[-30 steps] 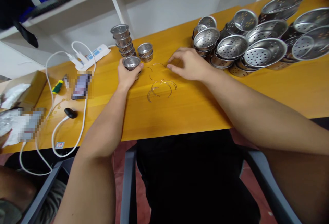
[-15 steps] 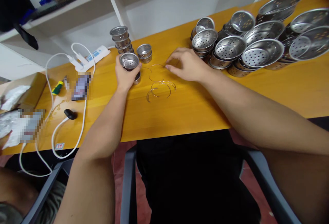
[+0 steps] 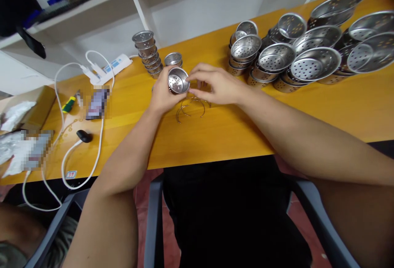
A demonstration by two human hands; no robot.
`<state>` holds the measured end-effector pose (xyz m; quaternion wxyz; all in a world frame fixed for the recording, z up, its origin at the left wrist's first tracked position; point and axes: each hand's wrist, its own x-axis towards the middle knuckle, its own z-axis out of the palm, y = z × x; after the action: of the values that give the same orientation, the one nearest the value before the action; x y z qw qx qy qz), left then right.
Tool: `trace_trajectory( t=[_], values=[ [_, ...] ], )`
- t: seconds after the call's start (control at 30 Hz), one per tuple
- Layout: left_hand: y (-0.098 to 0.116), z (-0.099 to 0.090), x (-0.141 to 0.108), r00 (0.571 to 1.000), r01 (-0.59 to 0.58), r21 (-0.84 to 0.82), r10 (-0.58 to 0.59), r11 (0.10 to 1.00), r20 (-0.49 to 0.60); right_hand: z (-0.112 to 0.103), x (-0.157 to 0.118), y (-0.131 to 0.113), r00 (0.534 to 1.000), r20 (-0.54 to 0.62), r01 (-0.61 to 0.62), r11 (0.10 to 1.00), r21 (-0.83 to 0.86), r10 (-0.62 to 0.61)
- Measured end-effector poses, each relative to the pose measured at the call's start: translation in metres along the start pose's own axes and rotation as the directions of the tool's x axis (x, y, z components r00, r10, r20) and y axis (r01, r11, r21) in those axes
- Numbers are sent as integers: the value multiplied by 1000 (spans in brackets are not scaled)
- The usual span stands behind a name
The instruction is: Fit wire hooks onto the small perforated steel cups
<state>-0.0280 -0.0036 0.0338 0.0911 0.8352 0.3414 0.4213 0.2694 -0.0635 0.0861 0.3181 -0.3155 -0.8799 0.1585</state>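
My left hand (image 3: pixel 163 92) is wrapped round a small perforated metal cup (image 3: pixel 177 81), its open top tilted toward me. At the cup's right rim, the fingertips of my right hand (image 3: pixel 212 83) are curled in close; whatever is between them, if anything, is too small to make out. Several thin curved wire pieces (image 3: pixel 203 108) lie on the table just below the hands, partly covered by them. Behind my left hand stand a tall stack of like cups (image 3: pixel 147 52) and a shorter stack (image 3: pixel 173 59).
Several stacks of larger perforated metal cups (image 3: pixel 277 58) fill the table's right side. To the left are a white power strip (image 3: pixel 112 69) with cables, a phone (image 3: pixel 97 103), a green-and-yellow tool handle (image 3: pixel 69 104), a black plug (image 3: pixel 84 136) and a cardboard box (image 3: pixel 40 110). Shelving rises behind.
My left hand has brought a cup rightward from beside the stacks and tilted it. My right hand has moved slightly left from the wires to the cup's rim.
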Motion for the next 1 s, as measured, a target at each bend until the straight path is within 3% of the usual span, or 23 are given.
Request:
trace_trajectory(
  t=[0.27, 0.5, 1.0],
  values=[
    [11, 1, 1, 995, -26, 43, 22, 999, 101, 9, 0, -2, 999, 30, 17, 998, -66, -15],
    [28, -1, 0, 985, -53, 20, 49, 998, 165, 18, 4, 0, 972, 159, 173, 985, 11, -172],
    [27, -2, 0, 986, 75, -46, -67, 996, 153, 5, 5, -5, 981, 175, 75, 997, 35, -80]
  ],
)
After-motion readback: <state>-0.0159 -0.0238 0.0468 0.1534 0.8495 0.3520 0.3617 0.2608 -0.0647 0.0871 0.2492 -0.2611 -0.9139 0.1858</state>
